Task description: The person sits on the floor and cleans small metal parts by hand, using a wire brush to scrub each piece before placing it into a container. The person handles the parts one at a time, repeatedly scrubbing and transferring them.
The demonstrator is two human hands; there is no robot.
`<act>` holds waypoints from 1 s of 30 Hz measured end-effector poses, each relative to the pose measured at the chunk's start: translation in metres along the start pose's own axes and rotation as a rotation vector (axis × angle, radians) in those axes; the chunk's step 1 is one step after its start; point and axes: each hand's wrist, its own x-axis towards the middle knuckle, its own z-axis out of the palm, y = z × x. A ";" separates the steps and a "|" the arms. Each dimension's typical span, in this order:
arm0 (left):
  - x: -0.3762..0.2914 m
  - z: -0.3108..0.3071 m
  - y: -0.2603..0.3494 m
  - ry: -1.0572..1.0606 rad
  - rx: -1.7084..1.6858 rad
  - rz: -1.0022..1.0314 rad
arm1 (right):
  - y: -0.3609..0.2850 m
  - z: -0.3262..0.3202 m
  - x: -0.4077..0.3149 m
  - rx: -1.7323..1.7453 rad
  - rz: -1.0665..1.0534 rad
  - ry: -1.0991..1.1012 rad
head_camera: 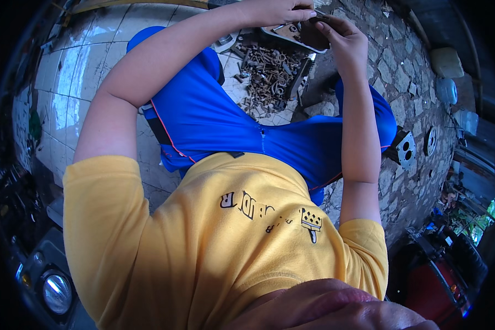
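My left hand (284, 13) and my right hand (348, 43) meet at the top of the view. Between their fingertips is a small dark metal part (321, 16); its exact kind is too small to make out. Just below the hands is a metal tray (288, 40) with a few loose pieces and a nut in it. A dark brown flat piece (314, 36) shows at the tray's right end, partly behind my right hand. Between my legs a heap of rusty bolts, nuts and washers (270, 76) is spread over the floor.
White tiles (84, 82) cover the floor on the left, stone paving (390, 68) on the right. By my right knee lies a metal engine block or cylinder (404, 148), near a round metal plate (431, 141). Plastic jugs (446, 62) stand farther right. A vehicle headlight (57, 293) is lower left.
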 end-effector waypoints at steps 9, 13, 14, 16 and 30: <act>0.001 0.005 0.002 0.029 -0.299 -0.166 | 0.008 -0.003 0.003 0.296 0.063 0.007; 0.000 0.009 -0.005 0.088 -0.225 -0.059 | 0.004 0.001 0.002 0.207 0.065 -0.019; 0.000 0.010 -0.008 0.084 -0.249 -0.108 | 0.001 0.002 0.001 0.240 0.052 0.011; 0.000 0.006 0.003 0.069 -0.304 -0.202 | 0.005 -0.001 0.004 0.308 0.016 0.049; 0.001 0.004 0.001 0.095 -0.221 -0.163 | 0.006 -0.003 0.004 0.360 0.009 0.083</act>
